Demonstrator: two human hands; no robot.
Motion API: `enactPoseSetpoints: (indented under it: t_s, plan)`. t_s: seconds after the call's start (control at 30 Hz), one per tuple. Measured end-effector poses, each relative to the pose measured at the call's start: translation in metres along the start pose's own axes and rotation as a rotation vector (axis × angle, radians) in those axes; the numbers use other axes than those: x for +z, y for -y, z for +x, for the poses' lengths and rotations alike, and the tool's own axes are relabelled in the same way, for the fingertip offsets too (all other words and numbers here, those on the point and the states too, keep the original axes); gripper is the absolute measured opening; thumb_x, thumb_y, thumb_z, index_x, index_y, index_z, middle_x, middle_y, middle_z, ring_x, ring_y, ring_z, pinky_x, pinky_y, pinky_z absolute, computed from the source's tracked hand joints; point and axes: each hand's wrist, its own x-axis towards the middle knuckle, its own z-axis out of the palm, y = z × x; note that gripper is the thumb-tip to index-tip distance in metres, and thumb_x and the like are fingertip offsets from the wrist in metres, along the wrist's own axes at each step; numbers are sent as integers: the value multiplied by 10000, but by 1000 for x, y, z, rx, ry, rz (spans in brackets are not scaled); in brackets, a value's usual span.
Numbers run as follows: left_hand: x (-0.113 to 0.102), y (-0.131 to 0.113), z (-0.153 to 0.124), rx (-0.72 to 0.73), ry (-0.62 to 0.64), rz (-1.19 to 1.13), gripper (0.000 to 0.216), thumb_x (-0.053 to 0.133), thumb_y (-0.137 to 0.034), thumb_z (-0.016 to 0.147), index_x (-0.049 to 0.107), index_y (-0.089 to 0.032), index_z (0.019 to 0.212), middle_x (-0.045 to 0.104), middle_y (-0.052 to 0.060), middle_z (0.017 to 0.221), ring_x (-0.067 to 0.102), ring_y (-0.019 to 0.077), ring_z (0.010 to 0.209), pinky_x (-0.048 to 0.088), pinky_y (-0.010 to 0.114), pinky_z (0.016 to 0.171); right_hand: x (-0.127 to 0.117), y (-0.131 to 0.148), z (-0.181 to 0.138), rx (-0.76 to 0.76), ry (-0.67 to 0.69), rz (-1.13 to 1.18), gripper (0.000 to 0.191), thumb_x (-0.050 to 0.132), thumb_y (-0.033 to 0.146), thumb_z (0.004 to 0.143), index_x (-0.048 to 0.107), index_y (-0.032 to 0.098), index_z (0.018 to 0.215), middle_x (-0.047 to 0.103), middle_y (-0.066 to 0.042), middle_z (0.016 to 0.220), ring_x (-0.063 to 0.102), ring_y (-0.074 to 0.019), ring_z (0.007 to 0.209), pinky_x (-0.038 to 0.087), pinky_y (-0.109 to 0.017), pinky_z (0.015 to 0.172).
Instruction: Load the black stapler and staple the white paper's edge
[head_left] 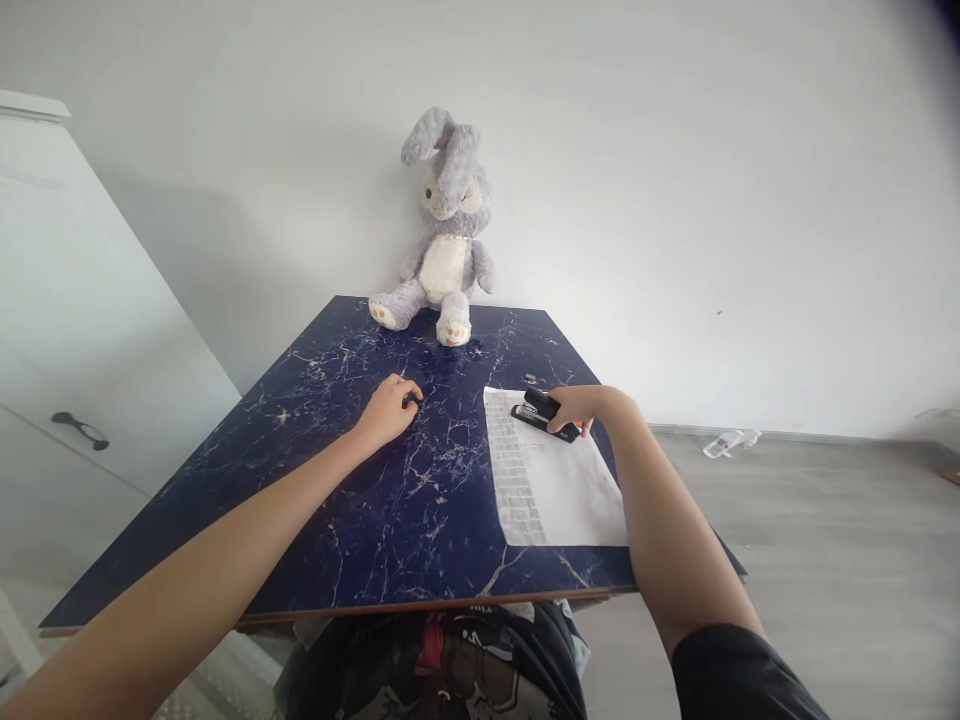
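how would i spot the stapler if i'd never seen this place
On the blue marbled table, find the white paper at the right. Near its far edge, in the right hand, is the stapler: black, unlike the pale paper beneath.

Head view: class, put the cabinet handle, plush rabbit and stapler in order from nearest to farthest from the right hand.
1. Stapler, held in the right hand.
2. Plush rabbit, sitting at the far edge of the table.
3. Cabinet handle, off to the left, past the table's left edge.
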Motion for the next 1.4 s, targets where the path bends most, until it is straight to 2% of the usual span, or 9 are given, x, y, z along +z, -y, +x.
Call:
enactPoseSetpoints:
  t_s: [0.17,0.3,0.43,0.5,0.73,0.83,0.97,1.13,1.4]
  plan:
    - [2,4,1,-10,7,-5,245,551,-101,832,738,-222,934,596,86,1058,635,261,1026,496,428,1008,-12,-17,-10,-95,12,-2,655,912,553,582,736,233,1126,731,-171,1004,700,-304,709,583,-425,551]
    - [4,10,4,-21,1,-19,275,518,-82,835,743,-217,917,607,84,1054,650,246,999,501,411,999,-17,-42,-14,-290,-17,181,616,664,719,828,709,233,1203,706,-160,1200,689,-308,1020,602,-376,757]
    - [5,16,6,-28,-4,-12,308,490,-64,824,748,-212,902,612,85,1018,651,241,964,511,406,974,-1,-64,15,-262,-632,164,579,335,641,992,675,179,1072,711,-146,1110,655,-276,1032,538,-405,932]
    - [6,18,6,-25,-3,-8,322,480,-60,823,752,-211,908,612,88,1016,647,245,972,510,410,971,8,-65,31,-217,-748,107,527,381,607,976,668,173,1064,705,-151,1096,638,-293,1049,500,-441,989]
    - [8,20,7,-36,-20,-35,308,512,-58,784,756,-218,883,614,84,998,643,252,952,515,412,955,16,-39,56,-479,-608,-172,593,395,541,1019,476,227,1515,365,-108,1649,320,-288,1528,243,-472,1262]
    - [8,20,7,-41,-30,-53,307,520,-42,767,756,-215,863,608,79,971,646,244,921,520,395,944,20,-32,67,-491,-397,-262,626,363,561,1040,376,285,1602,226,-60,1717,157,-289,1599,121,-519,1295]
    - [5,25,11,-23,-47,-69,328,498,-27,781,754,-208,877,599,80,977,645,230,918,517,372,939,27,-27,79,-479,-346,-318,596,321,531,1068,334,320,1625,191,-50,1724,105,-299,1605,18,-581,1287]
    - [-14,46,22,-60,-200,-93,313,490,-42,790,734,-195,912,595,76,1005,648,202,854,512,363,955,39,24,94,-423,-338,-340,558,297,397,1096,276,296,1644,149,-61,1731,81,-265,1611,19,-607,1277]
    - [-55,106,26,-426,-614,-175,315,497,-51,700,723,-180,878,712,74,979,670,217,939,502,331,948,83,183,139,-446,-342,-307,519,267,400,1132,270,306,1642,101,-82,1734,79,-278,1610,56,-723,1220]
